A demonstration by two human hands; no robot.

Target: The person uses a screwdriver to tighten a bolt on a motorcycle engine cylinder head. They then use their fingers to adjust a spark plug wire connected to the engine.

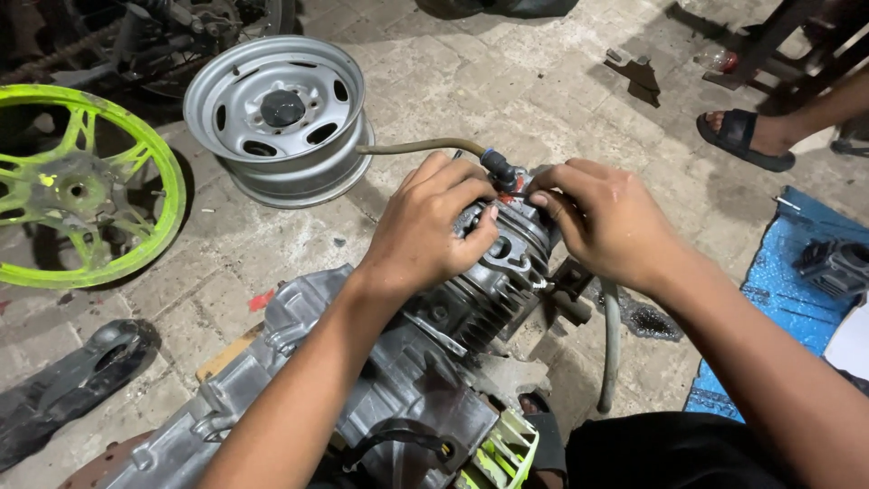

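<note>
A person's two bare hands work at the finned cylinder head (502,258) of a small silver engine (362,389) lying on a paved stone floor (507,81). The left hand (425,226) lies over the top of the cylinder head, its fingers (462,186) curled together and pressed down on the metal, the thumb tip against the round face of the head. The right hand (606,222) comes in from the other side, its fingers (552,186) bent and pinched together at the black cap (500,169) that sits just between the two sets of fingertips; whether they grip the cap or only touch it cannot be told. From that cap a tan rubber hose (416,146) runs away past the left fingers toward a grey steel wheel rim (281,118) lying flat on the floor, well beyond the left knuckles. Farther out on the same side lies a bright green spoked wheel (81,186). Below the right wrist a second, grey hose (611,344) hangs down beside the engine casing. Out past the right forearm a blue mat (778,299) carries a dark engine part (833,265), and beyond the right fingers another person's foot in a black sandal (747,138) rests on the floor. A black plastic cover (72,380) lies on the floor, well short of the left elbow.
</note>
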